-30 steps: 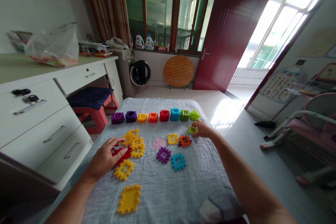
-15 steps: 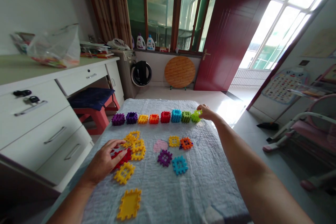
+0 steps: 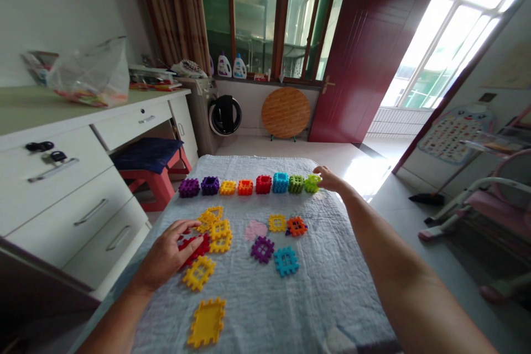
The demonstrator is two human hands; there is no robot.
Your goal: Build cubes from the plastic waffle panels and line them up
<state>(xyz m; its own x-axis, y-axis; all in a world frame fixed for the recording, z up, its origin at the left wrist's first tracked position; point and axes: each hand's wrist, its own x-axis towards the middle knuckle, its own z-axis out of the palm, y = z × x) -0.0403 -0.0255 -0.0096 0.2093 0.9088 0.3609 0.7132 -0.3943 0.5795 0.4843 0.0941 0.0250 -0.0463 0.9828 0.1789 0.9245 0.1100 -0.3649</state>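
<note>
My right hand [image 3: 327,178] reaches to the far right end of a row of stacked plastic building pieces. Its fingers are closed at the edge of the lime-green building pieces [image 3: 312,183]; the fingertips are partly hidden. Spread apart, the fingers of my left hand [image 3: 168,254] rest over a red building piece [image 3: 198,249], which they partly cover. Beside it lie overlapping yellow building pieces [image 3: 220,229], with another yellow piece [image 3: 199,273] nearer me. Left of the lime-green stack stand a dark green stack [image 3: 296,184] and a blue stack [image 3: 280,182].
Further left, the row holds red [image 3: 264,184], orange [image 3: 245,187], yellow and purple stacks [image 3: 210,185]. Loose purple [image 3: 263,249], blue [image 3: 286,261], orange and yellow pieces lie mid-cloth. A solid yellow panel [image 3: 206,322] lies near me. A white desk [image 3: 62,177] stands left.
The lime-green piece at my right fingertips, raised before, now sits lower against its stack. My left hand stays at the red piece. The view has shifted slightly.
</note>
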